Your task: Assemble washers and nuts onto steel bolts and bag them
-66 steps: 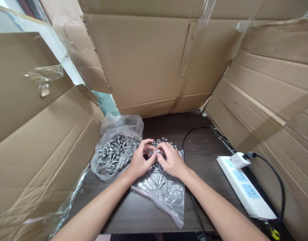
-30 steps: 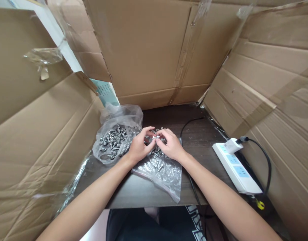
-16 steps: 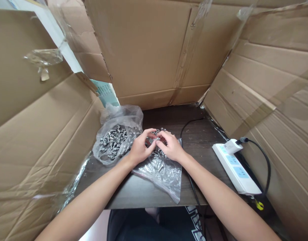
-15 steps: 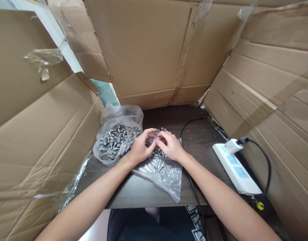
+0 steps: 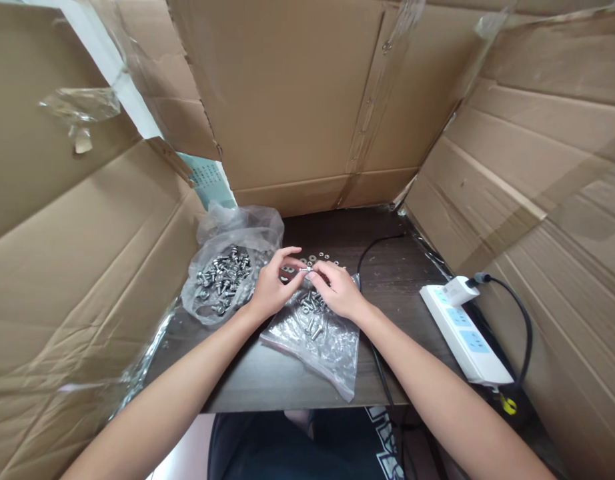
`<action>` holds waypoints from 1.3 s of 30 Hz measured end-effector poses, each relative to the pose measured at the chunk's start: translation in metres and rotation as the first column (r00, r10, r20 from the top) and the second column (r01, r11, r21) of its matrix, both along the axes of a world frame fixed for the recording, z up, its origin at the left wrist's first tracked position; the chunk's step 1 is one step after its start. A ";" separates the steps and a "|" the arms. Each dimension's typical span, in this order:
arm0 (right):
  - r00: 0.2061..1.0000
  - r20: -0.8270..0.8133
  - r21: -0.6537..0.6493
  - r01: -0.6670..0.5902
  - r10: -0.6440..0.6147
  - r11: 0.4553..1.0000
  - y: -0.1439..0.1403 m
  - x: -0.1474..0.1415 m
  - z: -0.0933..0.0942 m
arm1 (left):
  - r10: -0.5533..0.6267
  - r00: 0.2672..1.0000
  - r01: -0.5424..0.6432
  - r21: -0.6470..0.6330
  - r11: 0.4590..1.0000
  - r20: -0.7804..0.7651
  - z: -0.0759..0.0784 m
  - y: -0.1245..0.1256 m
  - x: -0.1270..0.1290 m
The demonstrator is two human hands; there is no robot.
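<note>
Bolt (image 5: pixel 305 269) between both hands' fingers (image 5: pixel 313 274)

bag of bolts (image 5: pixel 222 280) left | flat bag (image 5: pixel 317 333) centre | power strip (image 5: pixel 465 333) right

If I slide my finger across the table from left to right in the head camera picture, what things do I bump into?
Bag of bolts → left hand → small bolt pinched between both hands → right hand → black cable → power strip.
</note>
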State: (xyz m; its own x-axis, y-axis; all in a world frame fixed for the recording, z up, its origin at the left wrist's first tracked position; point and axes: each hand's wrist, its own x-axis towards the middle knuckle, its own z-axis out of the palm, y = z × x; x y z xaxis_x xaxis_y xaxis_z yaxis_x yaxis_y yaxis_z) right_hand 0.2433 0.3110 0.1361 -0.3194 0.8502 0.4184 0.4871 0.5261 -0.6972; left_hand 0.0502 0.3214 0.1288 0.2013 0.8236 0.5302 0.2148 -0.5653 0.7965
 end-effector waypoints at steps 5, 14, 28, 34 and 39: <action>0.999 -0.043 -0.013 -0.002 0.001 1.000 -0.001 -0.002 -0.001 | -0.003 1.000 0.003 0.012 1.000 -0.004 0.002 0.001 -0.001; 0.998 -0.042 0.003 0.042 -0.042 0.999 -0.001 -0.001 0.002 | -0.060 0.998 0.060 0.032 0.998 -0.004 0.000 -0.004 0.004; 0.997 -0.042 -0.075 0.058 -0.061 0.996 0.001 0.000 0.005 | -0.071 0.997 0.072 0.059 0.996 -0.003 -0.003 -0.004 0.005; 0.995 -0.097 -0.029 0.033 -0.036 0.999 0.002 0.000 0.004 | -0.072 0.997 0.073 0.072 0.995 -0.007 -0.003 -0.004 0.005; 0.995 -0.054 -0.019 0.079 -0.080 0.997 0.003 0.001 0.004 | -0.079 0.997 0.080 0.067 0.995 -0.017 -0.003 -0.004 0.005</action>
